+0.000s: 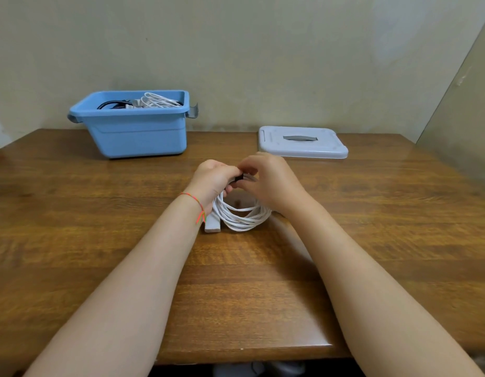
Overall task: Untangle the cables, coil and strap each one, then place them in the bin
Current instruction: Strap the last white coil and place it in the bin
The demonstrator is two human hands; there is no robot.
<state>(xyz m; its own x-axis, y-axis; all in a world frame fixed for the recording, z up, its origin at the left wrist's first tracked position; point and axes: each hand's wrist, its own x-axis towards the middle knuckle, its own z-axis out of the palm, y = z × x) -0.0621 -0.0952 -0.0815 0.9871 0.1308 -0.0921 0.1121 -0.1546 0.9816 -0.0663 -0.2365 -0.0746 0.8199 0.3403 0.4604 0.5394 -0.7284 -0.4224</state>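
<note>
A coiled white cable (242,217) stands on the wooden table (100,213) at its middle, with a white plug end (212,225) lying at its left. My left hand (210,180) grips the top of the coil. My right hand (268,180) pinches a black strap (240,178) at the top of the same coil, fingertips of both hands meeting there. The far side of the coil is hidden by my hands. A blue bin (138,126) at the back left holds a coiled white cable (159,100) and a black cable (112,104).
A pale grey lid (302,142) with a grey handle lies flat at the back right of the table. Walls close in behind and on the right. The table's front edge runs just under my forearms.
</note>
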